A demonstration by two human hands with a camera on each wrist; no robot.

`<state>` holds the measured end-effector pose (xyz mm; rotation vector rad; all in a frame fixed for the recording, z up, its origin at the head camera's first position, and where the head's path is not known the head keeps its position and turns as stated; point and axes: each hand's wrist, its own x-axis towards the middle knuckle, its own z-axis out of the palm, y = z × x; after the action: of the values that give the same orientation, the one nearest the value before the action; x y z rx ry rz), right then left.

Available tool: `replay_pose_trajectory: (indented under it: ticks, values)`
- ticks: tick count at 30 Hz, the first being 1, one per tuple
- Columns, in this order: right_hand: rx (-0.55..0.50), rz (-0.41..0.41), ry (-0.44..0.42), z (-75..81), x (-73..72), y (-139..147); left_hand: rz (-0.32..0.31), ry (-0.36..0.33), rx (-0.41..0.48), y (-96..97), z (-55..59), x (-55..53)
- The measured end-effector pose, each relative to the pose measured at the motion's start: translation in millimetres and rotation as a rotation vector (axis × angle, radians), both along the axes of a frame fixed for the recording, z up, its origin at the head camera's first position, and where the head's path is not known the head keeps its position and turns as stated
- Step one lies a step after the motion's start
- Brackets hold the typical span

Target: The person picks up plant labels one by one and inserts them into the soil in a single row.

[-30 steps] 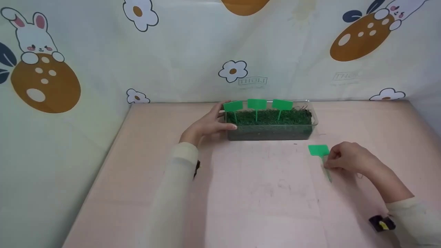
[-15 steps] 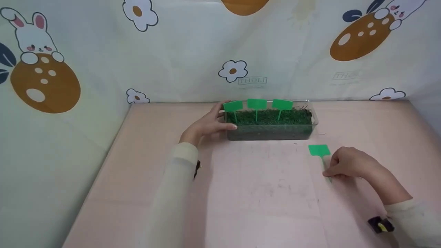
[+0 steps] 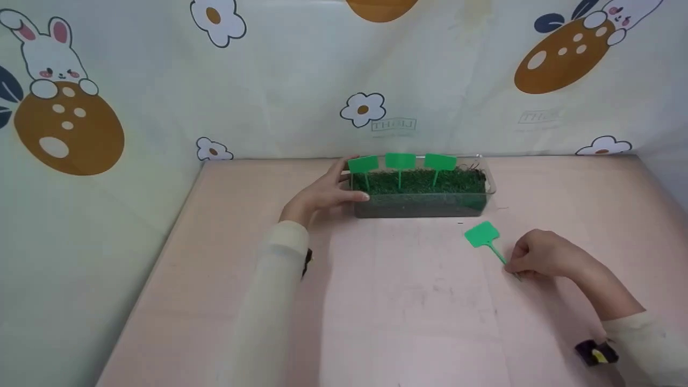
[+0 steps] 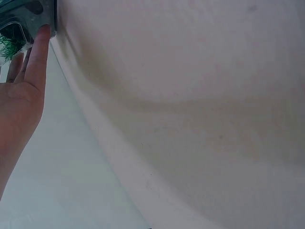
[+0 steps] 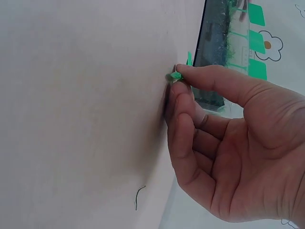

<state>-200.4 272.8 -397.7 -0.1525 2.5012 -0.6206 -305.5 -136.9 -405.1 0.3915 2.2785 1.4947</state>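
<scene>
A clear plastic planter box (image 3: 419,206) filled with green artificial grass (image 3: 462,181) stands at the back of the table in the head view. Three green plant labels (image 3: 400,160) stick up from the grass. My left hand (image 3: 324,192) holds the box by its left end, thumb along the front wall and fingers behind the corner. To the front right of the box, my right hand (image 3: 549,255) pinches a green plant label (image 3: 482,234) low on its stem, its flat head pointing away to the left. In the right wrist view, the stem tip (image 5: 176,75) pokes out between thumb and forefinger.
A pale pink cloth covers the table (image 3: 408,312). Behind it hangs a printed curtain (image 3: 290,86) with rabbits and flowers, close at the back and left. A thin dark strand (image 5: 138,198) lies on the table in the right wrist view.
My right hand slid down the label's stem to near its tip. The label's head has then swung left and now tilts. My left hand and the planter box have stayed put.
</scene>
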Motion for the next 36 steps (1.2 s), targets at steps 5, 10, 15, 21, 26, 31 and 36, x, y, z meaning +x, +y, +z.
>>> replay_pose_trajectory:
  ticks: [5, 10, 15, 21, 26, 31, 36]
  values:
    - [-0.042, -0.002, 0.007, -2.0, -1.5, 3, 0.008, -0.022, -0.002, -0.1, 0.4, -0.2]
    - [-0.095, -0.037, 0.013, -1.4, -2.5, 6, 0.000, -0.015, -0.016, -0.5, 0.3, -1.5]
    - [-0.101, -0.066, 0.064, 2.0, -5.1, 9, 0.002, -0.003, -0.030, -0.5, 1.1, -0.4]
    - [-0.106, -0.070, 0.138, 5.4, -6.2, 17, 0.002, 0.000, -0.024, -0.1, 0.6, 0.0]
    - [-0.121, -0.086, 0.187, 7.5, -5.4, 28, 0.005, -0.002, -0.023, -0.1, 0.4, -1.0]
    - [-0.185, -0.143, 0.202, 10.6, -7.2, 37, 0.009, 0.006, -0.035, 0.0, 0.0, -1.9]
    - [-0.323, -0.184, 0.222, 12.8, -8.2, 40, 0.009, -0.001, -0.037, 0.3, -0.1, -1.3]
